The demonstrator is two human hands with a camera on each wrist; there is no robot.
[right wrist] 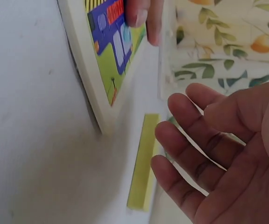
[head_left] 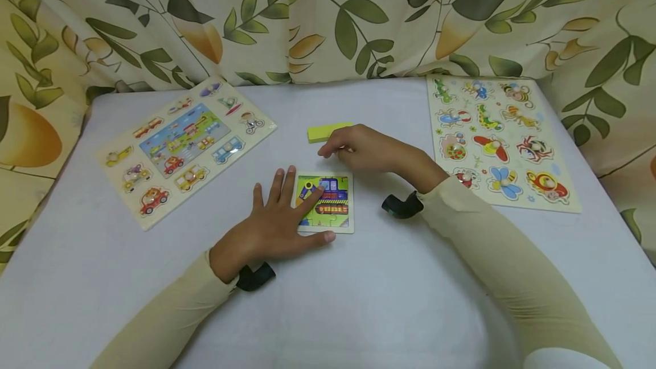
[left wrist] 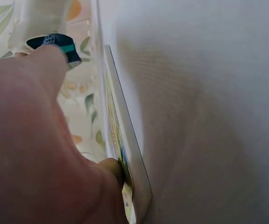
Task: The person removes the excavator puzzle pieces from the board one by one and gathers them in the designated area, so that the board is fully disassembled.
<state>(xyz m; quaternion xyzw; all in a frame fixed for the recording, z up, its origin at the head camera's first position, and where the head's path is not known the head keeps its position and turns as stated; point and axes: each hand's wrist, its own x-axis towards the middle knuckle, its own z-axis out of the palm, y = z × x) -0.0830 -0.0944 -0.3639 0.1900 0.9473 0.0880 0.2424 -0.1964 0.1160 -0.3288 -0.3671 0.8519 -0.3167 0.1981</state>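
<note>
A small square jigsaw puzzle (head_left: 333, 220) in a pale frame lies mid-table, its pieces forming a blue and red construction vehicle on green. My left hand (head_left: 274, 229) is spread flat, the index finger resting on the puzzle's picture and the thumb along its near edge. The other left fingers extend past the frame's left side. Just beyond the puzzle, my right hand (head_left: 374, 150) hovers with loosely bent fingers and nothing in them. In the right wrist view, a yellow rectangular block (right wrist: 144, 163) lies near those fingertips (right wrist: 165, 133).
To the left lies a peg puzzle board of vehicles (head_left: 187, 141) with a street scene at its centre. An insect peg puzzle board (head_left: 553, 189) lies on the right, partly behind the right forearm. Leaf-patterned cloth (head_left: 328, 21) hangs along the table's far edge.
</note>
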